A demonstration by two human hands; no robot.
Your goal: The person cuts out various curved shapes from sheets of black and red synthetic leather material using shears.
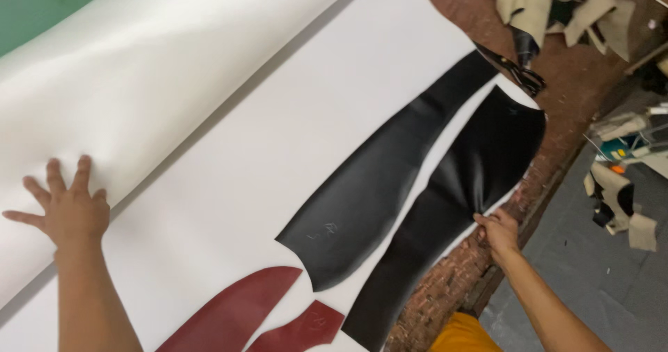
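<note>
White sheet material (278, 150) covered most of the worktable, unrolled from a thick roll (139, 66) lying along its upper left.

Head view. The left hand (69, 209) lay flat on the roll with fingers spread wide, gripping nothing; the open palm appeared to steady the roll so that the sheet stayed where it lay. The right hand (497, 230) was pinched closed on the edge of a long black piece (459, 199) near the table's right edge, where the material puckered at the fingertips, which suggested that the piece was being tugged or positioned. A second black piece (376, 192) lay flat just beside it, apart by a thin white gap, seemingly nested to save material. Two dark red pieces (229, 310) lay at the sheet's lower edge. Scissors (518, 70) rested at the sheet's far corner, within reach but clear of the pieces. Scraps (550, 4) were heaped on the brown table (577, 94) beyond, and further offcuts lay on the grey floor (591, 275).
</note>
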